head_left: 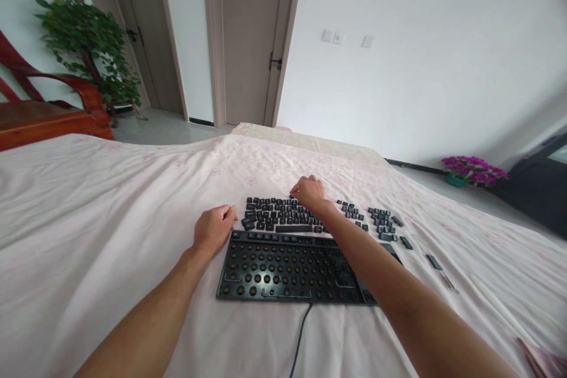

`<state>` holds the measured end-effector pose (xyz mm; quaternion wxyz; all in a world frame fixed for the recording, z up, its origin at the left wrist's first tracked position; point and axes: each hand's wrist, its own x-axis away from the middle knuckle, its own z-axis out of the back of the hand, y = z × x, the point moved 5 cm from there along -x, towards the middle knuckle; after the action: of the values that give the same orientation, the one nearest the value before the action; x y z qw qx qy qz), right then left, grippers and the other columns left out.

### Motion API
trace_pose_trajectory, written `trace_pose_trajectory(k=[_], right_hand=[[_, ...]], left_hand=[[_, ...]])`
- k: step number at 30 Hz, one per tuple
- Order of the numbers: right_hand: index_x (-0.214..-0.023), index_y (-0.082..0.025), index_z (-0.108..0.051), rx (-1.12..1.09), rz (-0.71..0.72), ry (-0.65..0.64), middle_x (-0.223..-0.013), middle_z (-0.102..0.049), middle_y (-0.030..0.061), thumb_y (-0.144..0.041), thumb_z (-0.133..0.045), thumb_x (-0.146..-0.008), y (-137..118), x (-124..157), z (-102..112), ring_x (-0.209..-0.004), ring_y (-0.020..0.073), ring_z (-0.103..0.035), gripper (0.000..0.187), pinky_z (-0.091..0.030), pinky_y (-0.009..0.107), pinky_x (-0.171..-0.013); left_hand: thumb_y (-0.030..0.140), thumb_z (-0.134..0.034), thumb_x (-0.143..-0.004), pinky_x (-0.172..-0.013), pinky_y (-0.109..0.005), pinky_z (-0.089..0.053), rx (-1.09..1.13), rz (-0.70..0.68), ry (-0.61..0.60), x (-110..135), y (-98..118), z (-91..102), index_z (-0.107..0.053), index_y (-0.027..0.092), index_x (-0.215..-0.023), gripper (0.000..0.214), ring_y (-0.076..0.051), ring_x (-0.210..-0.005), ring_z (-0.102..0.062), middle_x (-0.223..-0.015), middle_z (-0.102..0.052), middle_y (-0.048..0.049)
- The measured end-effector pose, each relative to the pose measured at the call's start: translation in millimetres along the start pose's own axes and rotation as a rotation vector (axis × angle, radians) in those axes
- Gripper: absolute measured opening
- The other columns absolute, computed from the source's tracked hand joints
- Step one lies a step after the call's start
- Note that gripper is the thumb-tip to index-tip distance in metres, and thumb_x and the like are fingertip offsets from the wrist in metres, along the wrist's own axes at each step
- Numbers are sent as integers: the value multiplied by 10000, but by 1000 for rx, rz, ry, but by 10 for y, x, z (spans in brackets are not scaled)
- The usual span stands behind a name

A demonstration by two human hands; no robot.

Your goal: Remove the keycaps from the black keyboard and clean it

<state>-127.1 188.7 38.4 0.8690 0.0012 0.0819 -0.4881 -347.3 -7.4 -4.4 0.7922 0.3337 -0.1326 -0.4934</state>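
A black keyboard (pixel 283 269) lies on a pale bedsheet with most of its keycaps off and its round key seats bare; a row of keys remains along its far edge. Beyond it, loose black keycaps (pixel 283 211) are laid out in rows, the long space bar (pixel 293 228) among them. My right hand (pixel 309 191) reaches across the keyboard to the far edge of these rows, thumb and finger pinched at a small black keycap (pixel 292 195). Beside the keyboard's far left corner my left hand (pixel 215 225) rests on the sheet, its fingers curled closed with nothing visible in them.
More loose keycaps (pixel 381 220) lie to the right, with a dark-handled wire tool (pixel 442 273) beyond them. A cable (pixel 302 333) runs from the keyboard toward me. Past the bed's edge stand a wooden chair (pixel 53 112), a leafy plant (pixel 88 41) and purple flowers (pixel 476 170).
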Motion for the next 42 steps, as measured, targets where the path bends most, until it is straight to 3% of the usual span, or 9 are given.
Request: trace_pose_trajectory(k=[11, 16, 19, 22, 25, 29, 36, 42], right_hand=[[-757, -221, -798, -127, -27, -33, -910, -733, 127, -175, -710, -729, -27, -85, -53, -1075, 299, -483, 104, -309, 420, -925], [-982, -226, -781, -356, -53, 22, -866, -742, 78, -322, -628, -827, -182, 29, 101, -932, 244, -572, 238, -394, 359, -814], [-1068, -215, -750, -650, -56, 0, -816, -734, 38, -412, -598, -839, -425, 219, 140, -709, 156, -575, 338, -413, 293, -680], [-973, -184, -763, -1290, -149, -142, -768, -712, 31, -417, -735, -702, -679, 482, 97, -625, 113, -535, 359, -383, 255, -594], [-855, -166, -761, -1599, -213, -290, -758, -703, 32, -408, -823, -595, -895, 732, 84, -619, 99, -527, 361, -346, 227, -547], [-757, -157, -738, -1710, -262, -342, -706, -683, 19, -387, -866, -536, -1004, 918, 109, -600, 93, -516, 343, -314, 218, -516], [-744, -152, -733, -1720, -289, -258, -636, -613, -13, -393, -861, -548, -959, 997, 81, -588, 83, -480, 336, -284, 213, -510], [-748, -163, -731, -1705, -275, -267, -667, -615, -13, -406, -854, -568, -975, 1025, 121, -607, 84, -490, 327, -281, 208, -509]], left_hand=[[485, -409, -899, -604, -254, -360, -14, -8, 7, -23, 16, 0, -694, 238, -717, 419, -174, -636, -622, -607, -678, 2], [462, -451, -904, -673, -246, -425, 93, -92, 107, -10, 57, 47, -702, 231, -822, 350, -159, -681, -632, -706, -703, -7], [395, -534, -885, -720, -238, -465, 227, -299, 240, 38, 210, 120, -697, 209, -882, 248, -138, -731, -619, -882, -705, -36], [351, -593, -869, -646, -220, -483, 352, -460, 317, 126, 398, 183, -701, 202, -939, 197, -113, -716, -603, -964, -666, -49], [342, -634, -855, -589, -209, -486, 399, -516, 371, 221, 548, 242, -700, 213, -989, 198, -93, -679, -591, -996, -648, -49], [339, -628, -866, -586, -219, -504, 393, -556, 406, 307, 648, 301, -717, 217, -942, 169, -111, -702, -609, -959, -666, -58], [262, -665, -847, -670, -244, -538, 362, -727, 383, 358, 710, 254, -714, 214, -973, 144, -139, -797, -655, -970, -705, -57], [270, -668, -843, -634, -237, -521, 370, -684, 417, 383, 729, 241, -710, 211, -947, 126, -136, -759, -655, -912, -714, -48]])
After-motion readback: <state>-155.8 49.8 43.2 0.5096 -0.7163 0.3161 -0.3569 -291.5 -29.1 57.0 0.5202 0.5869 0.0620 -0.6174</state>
